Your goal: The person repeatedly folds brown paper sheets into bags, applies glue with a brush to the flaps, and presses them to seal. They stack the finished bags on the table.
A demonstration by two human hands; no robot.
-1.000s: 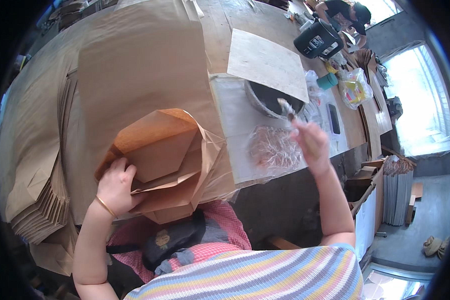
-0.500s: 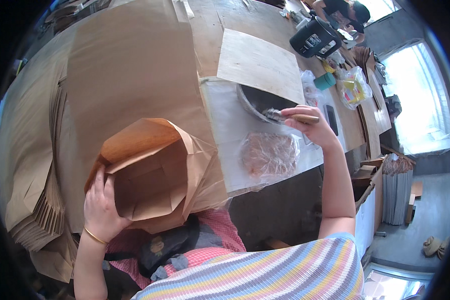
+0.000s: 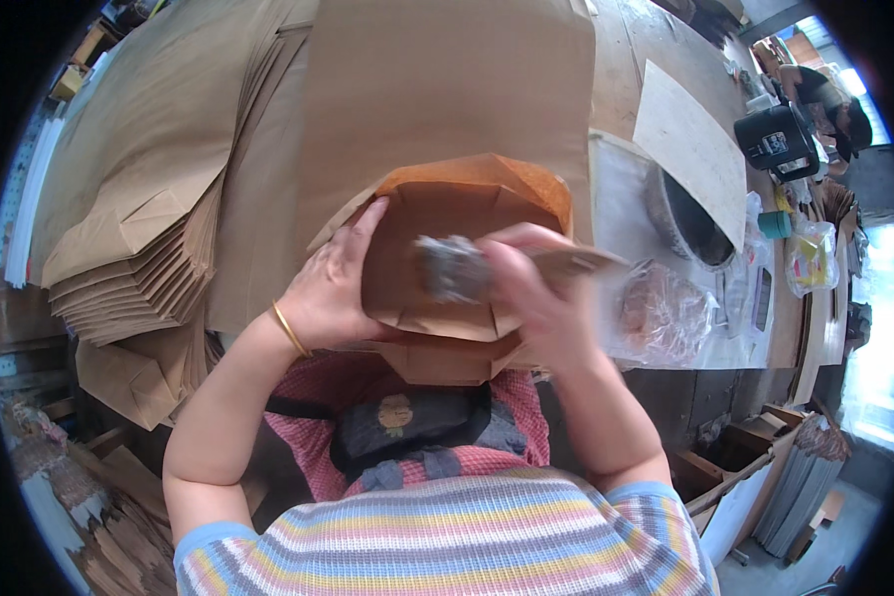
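My left hand [image 3: 333, 283] grips the left side of an open brown paper bag [image 3: 407, 204], its fingers along the rim. The bag's mouth faces up toward me, and its far flap has an orange-brown, damp-looking surface. Over the mouth, my right hand [image 3: 541, 293] holds a brush [image 3: 452, 268] with greyish bristles and a wooden handle. Motion blurs the brush and the right hand, so whether the bristles touch the bag cannot be told. To the right, a dark round basin [image 3: 670, 223] stands partly under a pale board [image 3: 690, 139].
Folded brown paper bags [image 3: 139, 268] lie stacked on the left. A plastic-wrapped bundle [image 3: 666, 308] sits in front of the basin. Beyond are a phone [image 3: 762, 298], a teal cup [image 3: 775, 224] and a black jug [image 3: 777, 141]. At the far right is another person [image 3: 834, 104].
My right hand has brought the brush from the basin leftward over the bag's mouth. The view has turned left, and my left hand still holds the bag.
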